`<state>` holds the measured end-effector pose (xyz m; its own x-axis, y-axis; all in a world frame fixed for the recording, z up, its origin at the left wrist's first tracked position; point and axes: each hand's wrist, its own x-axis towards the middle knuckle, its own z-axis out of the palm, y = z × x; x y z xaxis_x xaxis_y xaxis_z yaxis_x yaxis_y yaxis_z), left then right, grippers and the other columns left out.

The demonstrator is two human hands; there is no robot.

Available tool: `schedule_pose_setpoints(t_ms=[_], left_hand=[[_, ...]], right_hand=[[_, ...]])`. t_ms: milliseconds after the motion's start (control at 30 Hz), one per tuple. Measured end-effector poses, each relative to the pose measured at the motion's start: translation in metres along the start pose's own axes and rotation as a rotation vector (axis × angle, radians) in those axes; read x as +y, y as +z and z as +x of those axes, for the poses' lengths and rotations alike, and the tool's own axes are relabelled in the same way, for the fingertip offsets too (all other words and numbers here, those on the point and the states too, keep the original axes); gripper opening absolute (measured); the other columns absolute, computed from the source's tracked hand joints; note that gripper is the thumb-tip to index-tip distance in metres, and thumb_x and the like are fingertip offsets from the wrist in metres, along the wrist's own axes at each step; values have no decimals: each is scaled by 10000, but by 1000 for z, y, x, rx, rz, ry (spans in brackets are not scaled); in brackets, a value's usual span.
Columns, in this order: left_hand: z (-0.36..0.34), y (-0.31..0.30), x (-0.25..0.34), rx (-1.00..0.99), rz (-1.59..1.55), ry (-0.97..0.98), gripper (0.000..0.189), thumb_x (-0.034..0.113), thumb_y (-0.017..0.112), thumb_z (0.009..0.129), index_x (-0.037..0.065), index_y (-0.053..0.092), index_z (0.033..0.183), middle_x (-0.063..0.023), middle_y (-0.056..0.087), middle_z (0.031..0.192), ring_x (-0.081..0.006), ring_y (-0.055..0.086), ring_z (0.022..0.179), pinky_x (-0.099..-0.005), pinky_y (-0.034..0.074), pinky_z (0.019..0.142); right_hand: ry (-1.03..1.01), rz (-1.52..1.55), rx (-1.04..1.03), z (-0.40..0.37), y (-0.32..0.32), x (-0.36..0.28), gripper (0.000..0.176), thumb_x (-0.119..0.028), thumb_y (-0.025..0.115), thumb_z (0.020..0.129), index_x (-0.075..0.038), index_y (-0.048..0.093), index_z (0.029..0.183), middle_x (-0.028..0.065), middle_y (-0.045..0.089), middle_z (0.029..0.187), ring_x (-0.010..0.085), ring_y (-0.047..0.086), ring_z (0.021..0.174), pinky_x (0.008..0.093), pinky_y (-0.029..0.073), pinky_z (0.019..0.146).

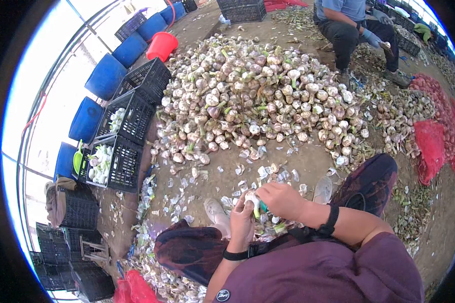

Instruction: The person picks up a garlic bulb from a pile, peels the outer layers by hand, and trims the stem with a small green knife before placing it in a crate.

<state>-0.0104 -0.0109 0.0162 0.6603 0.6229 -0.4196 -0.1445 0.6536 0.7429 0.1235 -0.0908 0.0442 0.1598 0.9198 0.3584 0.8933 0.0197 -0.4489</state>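
Between the fingers of my left hand (241, 222) is a garlic bulb (252, 196), pale and clean, with a short green stem (257, 210) pointing down toward me. My right hand (280, 200) is closed right beside the bulb, its fingertips at the bulb's side. Below those fingers shows a small teal-green object (264, 206); its kind is mostly hidden by the hand. Loose papery garlic skins (177, 199) and cut stems lie on the ground under and around both hands.
Ahead rises a large heap of garlic bulbs (253, 91). On the left stand black crates (124, 164) with white bulbs, blue barrels (106, 76) and a red bucket (162, 46). Another gloved person (346, 25) sits at upper right, near red mesh bags (429, 149).
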Motion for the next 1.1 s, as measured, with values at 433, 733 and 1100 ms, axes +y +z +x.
schedule_pose_setpoints(t_ms=[433,733,1100], left_hand=[[-2,1,3,-140,102,14,362,20,508,840,-20,417,1189,-123,568,1042,-200,590,917,-298,491,819],[2,2,5,-56,-127,-42,366,60,453,872,-15,398,1226,-97,548,1070,-174,546,986,-308,448,876],[0,-1,5,-73,-18,-55,359,82,483,894,-25,422,1231,-88,555,1094,-149,546,985,-263,432,858]], right_hand=[[397,94,-68,-6,21,51,173,-68,525,748,-23,521,916,145,593,843,325,579,800,395,467,672],[539,980,-137,3,-18,18,399,-176,683,759,-92,522,1115,71,582,1011,184,567,928,314,468,757],[276,759,-45,-2,-8,20,207,-70,624,731,-28,599,932,130,615,880,290,590,835,346,465,729]])
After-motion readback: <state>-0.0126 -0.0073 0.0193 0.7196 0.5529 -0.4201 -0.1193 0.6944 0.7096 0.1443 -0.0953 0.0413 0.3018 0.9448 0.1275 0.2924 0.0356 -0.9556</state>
